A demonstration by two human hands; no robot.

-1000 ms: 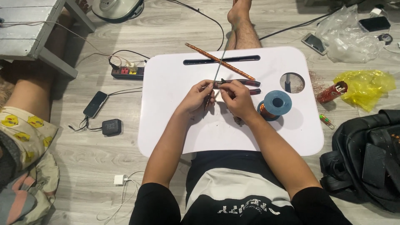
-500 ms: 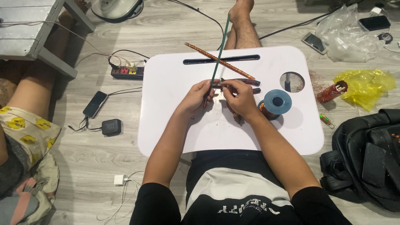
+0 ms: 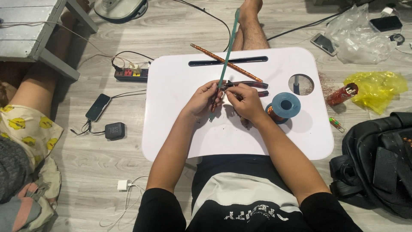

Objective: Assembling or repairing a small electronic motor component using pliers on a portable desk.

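My left hand [image 3: 205, 100] grips a long thin green rod [image 3: 227, 51] near its lower end, where copper wire is wound around it. The rod slants up and away over the white lap table [image 3: 180, 129]. My right hand [image 3: 243, 100] is pinched right beside the left one, fingers closed at the wound part, apparently on the fine wire. A blue spool of copper wire [image 3: 283, 106] stands just right of my right wrist. A second rod wrapped in copper wire [image 3: 214, 55] lies diagonally across the table's far side. Dark-handled pliers [image 3: 253, 85] lie just beyond my right hand.
On the floor to the left are a power strip [image 3: 131, 74], a phone [image 3: 98, 107] and a small black box [image 3: 115, 130]. At right lie a yellow plastic bag [image 3: 377, 88], a red wire spool [image 3: 341, 95], a black backpack [image 3: 377, 163] and a clear bag [image 3: 356, 36]. Another person's leg [image 3: 32, 92] is at far left.
The green rod has tilted slightly, its far tip swinging a little toward the right and up. Both hands stay together at the wound section with small finger movements.
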